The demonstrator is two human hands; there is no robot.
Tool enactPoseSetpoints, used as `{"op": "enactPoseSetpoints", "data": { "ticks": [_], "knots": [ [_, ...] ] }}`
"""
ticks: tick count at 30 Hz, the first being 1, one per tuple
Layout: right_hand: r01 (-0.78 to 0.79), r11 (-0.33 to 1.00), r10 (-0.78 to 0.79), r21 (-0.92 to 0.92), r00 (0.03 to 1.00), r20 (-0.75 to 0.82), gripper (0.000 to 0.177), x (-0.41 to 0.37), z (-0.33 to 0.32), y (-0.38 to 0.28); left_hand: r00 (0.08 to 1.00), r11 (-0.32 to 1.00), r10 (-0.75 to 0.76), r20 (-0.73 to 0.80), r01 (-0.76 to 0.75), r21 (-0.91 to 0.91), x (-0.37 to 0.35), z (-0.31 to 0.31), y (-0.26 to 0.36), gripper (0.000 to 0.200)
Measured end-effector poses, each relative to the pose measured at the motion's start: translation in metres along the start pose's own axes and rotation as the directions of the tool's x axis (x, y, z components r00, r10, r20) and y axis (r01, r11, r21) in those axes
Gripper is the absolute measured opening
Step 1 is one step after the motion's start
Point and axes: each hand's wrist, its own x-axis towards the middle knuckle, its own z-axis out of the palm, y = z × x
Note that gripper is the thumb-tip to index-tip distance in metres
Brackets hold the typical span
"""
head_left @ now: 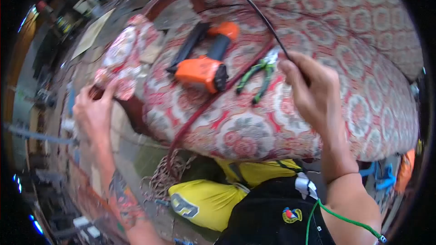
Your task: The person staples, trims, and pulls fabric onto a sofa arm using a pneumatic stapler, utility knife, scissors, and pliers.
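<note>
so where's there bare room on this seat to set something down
The widest bare patch is the floral seat right of the right hand, up to the backrest. Another lies near the front edge, between the red hose and right arm. Mid-seat is crowded: orange tool, hose and green pliers sit close together.

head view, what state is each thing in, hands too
Left hand, fingers bent at the floral cloth
Right hand, closed on a dark stick
Orange tool, lying on the seat
Pliers, lying, handles spread apart
Red tube, laid across, drooping over the front edge
Pale cord, tangled
Seat, covered with patterned cloth
</note>
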Motion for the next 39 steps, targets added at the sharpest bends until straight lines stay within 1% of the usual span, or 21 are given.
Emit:
{"op": "enactPoseSetpoints", "data": {
  "ticks": [1, 2, 3, 4, 6, 7, 9, 11, 12, 13, 17, 19, 23, 27, 31, 32, 33, 34, 35, 37, 39],
  "knots": [
    [0.045, 0.959, -0.054, -0.281, 0.998, -0.023, 0.019, 0.01, -0.015, 0.028, 1.0, 0.998, -0.013, 0.007, 0.012, 0.054, 0.0, -0.003, 0.004, 0.063],
    [0.022, 0.897, -0.025, -0.442, 1.0, -0.001, 0.019, 0.017, -0.025, 0.058, 1.0, 0.999, -0.012, 0.004, 0.011, 0.051, 0.0, -0.003, 0.006, 0.063],
    [0.003, 0.815, 0.011, -0.579, 1.0, 0.021, 0.02, 0.022, -0.028, 0.082, 1.0, 0.998, -0.01, 0.002, 0.01, 0.061, -0.001, -0.004, 0.006, 0.063],
    [-0.003, 0.806, 0.013, -0.592, 1.0, 0.012, 0.02, 0.026, -0.027, 0.095, 1.0, 0.999, -0.007, 0.002, 0.007, 0.043, -0.001, -0.002, 0.004, 0.063],
    [-0.036, 0.63, 0.282, -0.776, 0.941, 0.186, 0.022, 0.034, -0.024, 0.105, 1.0, 1.0, 0.009, 0.008, -0.009, 0.017, -0.001, 0.0, -0.001, 0.061],
    [-0.033, 0.622, 0.279, -0.782, 0.943, 0.182, 0.022, 0.035, -0.02, 0.101, 1.0, 1.0, 0.004, 0.007, -0.004, 0.008, 0.0, 0.0, 0.0, 0.061],
    [-0.006, 0.776, 0.114, -0.63, 0.985, 0.131, 0.032, 0.036, 0.003, 0.082, 1.0, 1.0, 0.016, 0.008, -0.016, 0.025, -0.002, -0.003, 0.0, 0.059],
    [-0.186, 0.907, 0.305, -0.377, 0.908, 0.286, 0.042, 0.035, 0.025, 0.028, 1.0, 1.0, 0.011, 0.0, -0.011, 0.02, -0.005, -0.002, -0.001, 0.058],
    [-0.06, 0.883, 0.219, -0.466, 0.93, 0.296, 0.045, 0.028, 0.044, 0.022, 1.0, 1.0, 0.014, -0.018, -0.014, 0.013, -0.004, -0.001, -0.002, 0.057],
    [0.112, 0.841, 0.031, -0.529, 0.967, 0.253, 0.041, 0.018, 0.056, 0.029, 1.0, 0.998, -0.011, 0.005, 0.011, -0.062, -0.004, -0.002, -0.002, 0.057],
    [0.061, 0.864, 0.109, -0.5, 0.947, 0.302, 0.036, 0.02, 0.033, 0.043, 0.996, 0.999, 0.052, -0.073, -0.052, 0.001, -0.006, 0.003, -0.006, 0.055],
    [-0.079, 0.829, 0.259, -0.553, 0.931, 0.256, 0.037, 0.021, 0.026, 0.038, 0.997, 0.999, 0.033, -0.064, -0.032, 0.018, -0.006, -0.004, 0.001, 0.059],
    [-0.081, 0.771, 0.274, -0.632, 0.938, 0.214, 0.04, 0.015, 0.032, 0.019, 0.999, 1.0, 0.007, -0.047, -0.007, -0.007, -0.007, -0.007, 0.003, 0.064],
    [-0.076, 0.748, 0.334, -0.66, 0.902, 0.274, 0.041, 0.016, 0.018, 0.02, 0.998, 0.998, 0.033, -0.052, -0.035, -0.043, -0.009, -0.003, -0.004, 0.064],
    [0.01, 0.663, 0.248, -0.749, 0.94, 0.232, 0.038, 0.011, 0.002, 0.047, 0.994, 0.998, 0.058, -0.093, -0.057, 0.018, -0.008, -0.002, -0.005, 0.067],
    [-0.248, 0.796, 0.412, -0.552, 0.891, 0.192, 0.038, 0.019, -0.009, 0.057, 0.995, 0.998, 0.057, -0.083, -0.056, 0.009, -0.008, -0.003, -0.004, 0.067],
    [-0.494, 0.815, 0.561, -0.302, 0.803, 0.201, 0.038, 0.024, -0.016, 0.064, 0.996, 0.998, 0.056, -0.075, -0.056, 0.002, -0.007, -0.003, -0.004, 0.067],
    [-0.566, 0.819, 0.534, 0.096, 0.812, 0.237, 0.037, 0.017, -0.021, 0.064, 0.996, 0.999, 0.05, -0.08, -0.05, 0.006, -0.007, -0.003, -0.004, 0.067],
    [-0.491, 0.727, 0.43, 0.481, 0.871, 0.238, 0.037, 0.009, -0.016, 0.074, 0.995, 0.999, 0.051, -0.08, -0.051, 0.001, -0.007, -0.003, -0.004, 0.067],
    [-0.306, 0.256, 0.379, 0.917, 0.904, 0.196, 0.039, -0.005, 0.016, 0.018, 0.996, 0.998, 0.057, -0.071, -0.057, 0.001, -0.009, -0.003, -0.004, 0.067],
    [-0.401, 0.062, 0.192, 0.914, 0.903, 0.384, 0.039, -0.009, 0.036, -0.015, 0.997, 0.998, 0.04, -0.065, -0.043, -0.038, -0.008, -0.003, -0.004, 0.064]
  ]
}}
